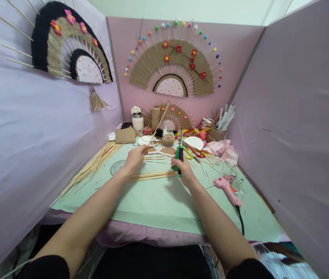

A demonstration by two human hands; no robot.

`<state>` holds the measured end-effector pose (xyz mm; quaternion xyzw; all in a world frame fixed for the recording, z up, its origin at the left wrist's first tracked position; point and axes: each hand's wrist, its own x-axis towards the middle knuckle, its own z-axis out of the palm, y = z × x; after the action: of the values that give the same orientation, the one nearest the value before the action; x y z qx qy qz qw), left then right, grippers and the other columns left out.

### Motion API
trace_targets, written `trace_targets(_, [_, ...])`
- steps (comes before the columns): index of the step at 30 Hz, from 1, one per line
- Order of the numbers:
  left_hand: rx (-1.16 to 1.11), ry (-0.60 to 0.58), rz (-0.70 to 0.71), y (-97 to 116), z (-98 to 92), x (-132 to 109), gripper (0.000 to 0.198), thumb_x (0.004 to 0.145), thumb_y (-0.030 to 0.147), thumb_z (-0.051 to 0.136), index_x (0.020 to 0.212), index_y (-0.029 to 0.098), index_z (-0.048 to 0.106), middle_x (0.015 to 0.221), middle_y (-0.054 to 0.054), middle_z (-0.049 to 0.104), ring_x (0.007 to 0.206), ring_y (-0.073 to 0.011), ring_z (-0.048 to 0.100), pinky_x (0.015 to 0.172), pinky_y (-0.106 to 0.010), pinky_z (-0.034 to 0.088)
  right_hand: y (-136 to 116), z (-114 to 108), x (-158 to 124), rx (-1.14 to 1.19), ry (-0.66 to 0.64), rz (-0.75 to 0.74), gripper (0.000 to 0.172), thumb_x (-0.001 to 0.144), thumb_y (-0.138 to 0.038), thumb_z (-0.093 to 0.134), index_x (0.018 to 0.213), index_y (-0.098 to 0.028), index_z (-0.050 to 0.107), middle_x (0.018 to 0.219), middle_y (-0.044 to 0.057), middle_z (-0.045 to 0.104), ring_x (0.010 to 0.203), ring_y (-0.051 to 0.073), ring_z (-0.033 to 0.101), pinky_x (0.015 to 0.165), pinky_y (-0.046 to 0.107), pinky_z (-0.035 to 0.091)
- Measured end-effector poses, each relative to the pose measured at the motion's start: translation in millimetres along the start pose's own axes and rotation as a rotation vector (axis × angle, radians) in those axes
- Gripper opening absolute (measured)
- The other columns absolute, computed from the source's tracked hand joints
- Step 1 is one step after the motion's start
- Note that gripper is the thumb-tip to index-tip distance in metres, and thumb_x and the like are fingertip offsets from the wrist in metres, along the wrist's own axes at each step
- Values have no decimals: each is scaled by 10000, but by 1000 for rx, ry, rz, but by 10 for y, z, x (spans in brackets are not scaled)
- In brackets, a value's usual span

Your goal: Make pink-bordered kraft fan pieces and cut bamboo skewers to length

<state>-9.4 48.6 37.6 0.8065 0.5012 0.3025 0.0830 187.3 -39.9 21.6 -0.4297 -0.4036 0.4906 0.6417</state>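
Note:
My left hand (136, 158) is closed around the lower end of thin wooden sticks (160, 122), which slant up and to the right above the table. In my right hand (184, 169) is a pair of pliers (179, 157) with green and black handles, its metal jaws pointing up. The jaws and the sticks are apart. Below and between my hands, a row of wooden sticks (154, 176) lies across the table. Just beyond them are two half-round cardboard pieces (168, 151) with pale edges.
A pink glue gun (228, 190) with a black cord lies at right. A long bundle of sticks (88, 166) runs along the left edge, near a protractor (117, 167). A twine ball (168, 140), scissors (195, 152) and white bottle (137, 121) stand behind. Decorated fans (143, 66) hang on the walls.

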Motion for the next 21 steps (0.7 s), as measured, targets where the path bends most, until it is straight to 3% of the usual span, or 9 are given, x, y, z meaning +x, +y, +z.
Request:
trace_targets(5, [382, -88, 100, -8, -262, 373, 213, 855, 217, 416, 918, 233, 619, 817, -78, 679, 768, -228, 622, 648, -270, 379, -6, 31, -60, -165, -97, -7, 319, 676, -289, 655, 974, -241, 550, 713, -52, 545, 615, 127, 479, 608, 270, 361])
trace_targets(11, [575, -165, 132, 76, -487, 624, 282, 844, 138, 435, 1063, 209, 597, 857, -109, 681, 831, -232, 644, 715, -276, 423, 37, 22, -45, -184, -132, 56, 229, 680, -315, 666, 849, -234, 534, 659, -56, 534, 600, 126, 468, 568, 255, 335])
trace_targets(15, [652, -204, 148, 211, -523, 627, 268, 858, 134, 431, 1067, 185, 591, 869, -137, 680, 853, -254, 652, 742, -316, 449, 47, 12, -40, -186, -110, 112, 259, 685, -361, 663, 853, -233, 513, 612, -59, 520, 580, 132, 474, 539, 251, 336])
trace_targets(21, [584, -216, 200, 305, -424, 583, 207, 824, 101, 455, 911, 132, 640, 827, -187, 666, 813, -296, 664, 742, -388, 474, 64, -9, -10, -123, -101, 181, 294, 662, -369, 664, 869, -224, 514, 621, -57, 528, 578, 119, 491, 538, 242, 352])
